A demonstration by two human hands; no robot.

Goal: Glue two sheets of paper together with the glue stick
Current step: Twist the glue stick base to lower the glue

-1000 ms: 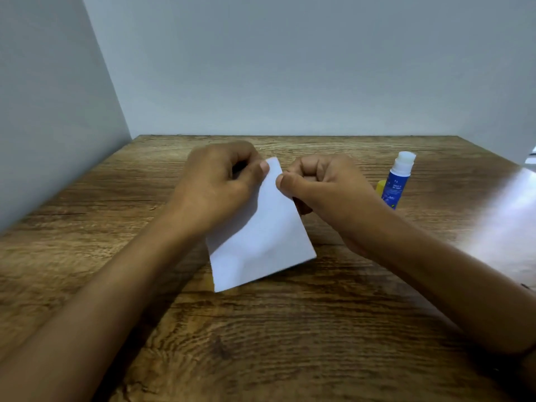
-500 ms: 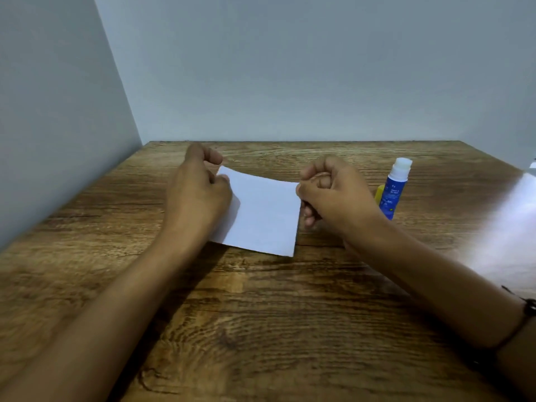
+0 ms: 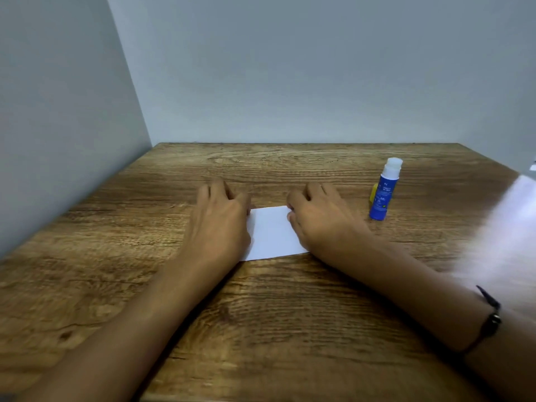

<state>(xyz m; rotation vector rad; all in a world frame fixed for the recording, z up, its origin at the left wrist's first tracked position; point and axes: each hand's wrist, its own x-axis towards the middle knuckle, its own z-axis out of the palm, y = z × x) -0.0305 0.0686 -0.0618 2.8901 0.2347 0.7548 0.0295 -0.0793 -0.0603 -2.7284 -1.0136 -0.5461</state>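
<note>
Change: half a second ago we saw the paper (image 3: 272, 232) held up by its two ends in curled fingers; now it lies flat on the surface (image 3: 290, 329), and both hands have come down onto it with their fingers uncurled.
Left hand (image 3: 220, 224): we see it palm down over the paper's 9 o'clock end, fingers spread and fairly straight, reaching toward 12 o'clock. It presses or rests on the sheet and grips nothing.
Right hand (image 3: 322, 224): palm down on the 3 o'clock end, fingers loosely extended and a little blurred. It covers that edge and holds nothing that we can see.
Paper: white, flat on the surface at the centre of our view, and only the strip between the two hands shows. We cannot tell whether it is one sheet or two laid together.
Glue stick (image 3: 384, 192): stands upright at about 2 o'clock from the paper, near the right hand but apart from it. Blue body, white top.
Yellow cap (image 3: 374, 192): just behind the glue stick on its 9 o'clock side, mostly hidden.
Bracelet (image 3: 490, 317): a dark cord with a bead around the right forearm, at 4 o'clock in our view.
Surroundings: grey walls (image 3: 290, 68) rise at 12 and 9 o'clock, and a bright blurred patch (image 3: 504, 233) lies at 3 o'clock.
</note>
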